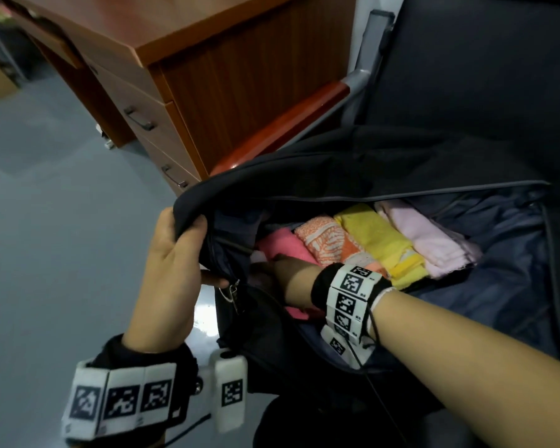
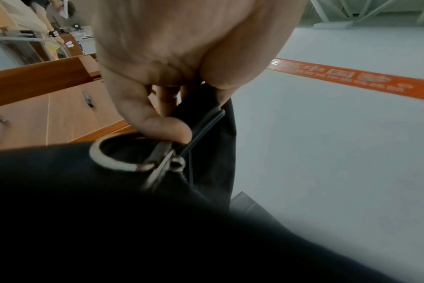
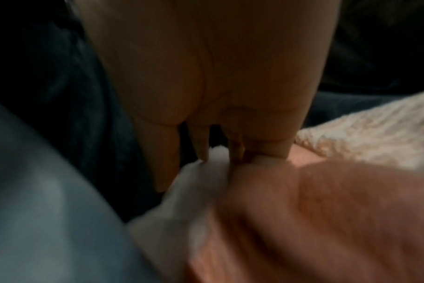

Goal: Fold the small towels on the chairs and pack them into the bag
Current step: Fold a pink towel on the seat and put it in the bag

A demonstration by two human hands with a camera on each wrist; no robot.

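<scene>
Left hand (image 1: 170, 270) curls its fingers (image 2: 162, 124) around the rim of the open bag (image 1: 337, 163) on the chair. Right hand (image 1: 285, 276), inside, presses straight fingers (image 3: 167, 162) into the pink towel (image 1: 285, 245) beside 3 folded towels.

Orange floor strip (image 2: 366, 80) across the grey floor in the left wrist view, printed with pale characters; among them "中国" legible, the smaller line beneath too blurred to read. Square black-and-white coded markers, without letters or digits, on the white band of the left wrist (image 1: 123, 400) and on the white band of the right wrist (image 1: 349, 299) in the head view. No readable text in the right wrist view.
</scene>
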